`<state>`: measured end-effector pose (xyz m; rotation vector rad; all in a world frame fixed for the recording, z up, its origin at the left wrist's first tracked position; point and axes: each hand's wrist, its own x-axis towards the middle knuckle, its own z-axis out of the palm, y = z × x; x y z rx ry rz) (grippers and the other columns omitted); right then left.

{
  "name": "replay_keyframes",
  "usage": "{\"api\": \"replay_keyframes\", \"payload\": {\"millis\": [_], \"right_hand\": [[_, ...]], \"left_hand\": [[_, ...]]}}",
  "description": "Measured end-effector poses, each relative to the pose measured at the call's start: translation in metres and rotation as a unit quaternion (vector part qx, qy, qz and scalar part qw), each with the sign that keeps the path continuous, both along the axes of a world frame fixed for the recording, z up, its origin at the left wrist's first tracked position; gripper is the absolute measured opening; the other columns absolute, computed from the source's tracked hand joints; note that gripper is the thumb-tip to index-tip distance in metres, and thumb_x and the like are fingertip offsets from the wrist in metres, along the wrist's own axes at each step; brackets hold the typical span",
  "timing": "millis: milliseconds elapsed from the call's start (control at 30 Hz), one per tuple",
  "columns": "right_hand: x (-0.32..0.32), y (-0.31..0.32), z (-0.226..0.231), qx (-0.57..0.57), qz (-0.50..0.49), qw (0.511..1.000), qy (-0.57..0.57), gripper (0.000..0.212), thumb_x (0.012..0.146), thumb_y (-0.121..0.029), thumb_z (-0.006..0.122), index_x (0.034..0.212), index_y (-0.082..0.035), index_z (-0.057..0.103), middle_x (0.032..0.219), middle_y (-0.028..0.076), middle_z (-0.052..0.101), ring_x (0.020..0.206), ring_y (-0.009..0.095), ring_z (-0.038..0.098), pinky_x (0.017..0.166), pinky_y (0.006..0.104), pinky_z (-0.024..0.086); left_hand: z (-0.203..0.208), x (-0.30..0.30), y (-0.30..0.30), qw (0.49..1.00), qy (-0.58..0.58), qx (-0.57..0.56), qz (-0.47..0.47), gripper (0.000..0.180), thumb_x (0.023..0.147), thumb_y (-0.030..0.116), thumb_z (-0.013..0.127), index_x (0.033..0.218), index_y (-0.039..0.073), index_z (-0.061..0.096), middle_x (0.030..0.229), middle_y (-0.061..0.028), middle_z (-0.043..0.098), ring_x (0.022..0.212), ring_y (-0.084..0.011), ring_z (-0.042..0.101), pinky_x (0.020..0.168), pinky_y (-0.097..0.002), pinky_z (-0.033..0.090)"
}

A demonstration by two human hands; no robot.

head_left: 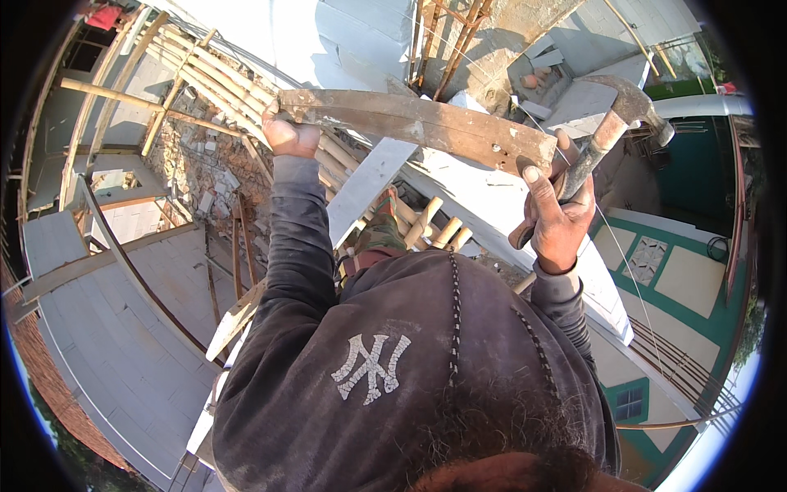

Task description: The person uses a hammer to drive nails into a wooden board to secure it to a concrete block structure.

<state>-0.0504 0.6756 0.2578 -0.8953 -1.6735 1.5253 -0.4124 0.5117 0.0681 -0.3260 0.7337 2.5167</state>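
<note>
Closest to my camera, hair (566, 459) fringes the wearer's dark hoodie (492, 353). Bamboo poles (234, 92) run toward the far left. In front of the chest I see the long wooden board (418, 123), raised crosswise and held near its ends, I judge, to steady its length. The hammer (608, 131) points its head far right, probably to keep it clear of the wood. The left hand (293, 138) grasps the board's left end; the right hand (561, 217) wraps the hammer's handle, thumb by the board's right end, its share of the load unclear.
</note>
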Motion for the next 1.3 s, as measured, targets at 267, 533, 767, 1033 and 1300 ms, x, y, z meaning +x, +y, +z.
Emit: {"api": "replay_keyframes", "payload": {"millis": [267,533,767,1033,1300], "right_hand": [[-0.123,0.032,0.014,0.352,0.158,0.920,-0.062,0.038,0.094,-0.008,0.076,0.129,0.004,0.066,0.103,0.015,0.075,0.089,0.018,0.069,0.084,0.0310,0.055],[-0.190,0.042,-0.077,0.364,0.241,0.895,-0.092,0.037,0.092,-0.004,0.071,0.128,0.004,0.065,0.109,0.023,0.072,0.097,0.035,0.073,0.087,0.0417,0.057],[-0.199,0.056,-0.121,0.402,0.248,0.873,-0.119,0.041,0.090,-0.004,0.072,0.130,0.003,0.065,0.109,0.024,0.071,0.100,0.040,0.071,0.087,0.0431,0.057],[-0.215,0.037,-0.125,0.244,0.189,0.941,-0.141,0.048,0.087,-0.011,0.077,0.132,0.001,0.063,0.116,0.024,0.071,0.103,0.038,0.072,0.091,0.0429,0.056],[-0.181,0.027,-0.095,0.185,0.197,0.941,-0.204,0.052,0.090,-0.022,0.082,0.131,0.003,0.064,0.108,0.022,0.075,0.095,0.027,0.076,0.082,0.0375,0.059]], "left_hand": [[-0.100,-0.019,0.003,0.995,-0.059,-0.046,-0.067,0.034,0.108,0.030,0.055,0.130,0.004,0.056,0.133,-0.0152,0.062,0.119,-0.0320,0.061,0.110,-0.0536,0.048],[-0.128,0.000,0.026,0.954,-0.054,-0.191,-0.225,0.074,0.103,0.034,0.065,0.162,0.008,0.029,0.156,-0.0209,0.042,0.144,-0.0366,0.040,0.115,-0.0505,0.041],[-0.094,0.023,0.057,0.839,0.324,-0.276,-0.338,0.081,0.089,0.010,0.074,0.161,0.007,0.036,0.148,-0.0191,0.052,0.128,-0.0287,0.059,0.109,-0.0373,0.048],[-0.085,0.048,0.072,0.748,0.489,-0.394,-0.214,0.067,0.087,0.017,0.077,0.146,0.001,0.052,0.145,-0.0239,0.053,0.129,-0.0371,0.059,0.111,-0.0414,0.048],[-0.146,0.047,0.067,0.724,0.470,-0.439,-0.249,0.044,0.098,0.016,0.062,0.139,-0.001,0.060,0.131,-0.0252,0.063,0.120,-0.0413,0.063,0.103,-0.0421,0.050]]}}
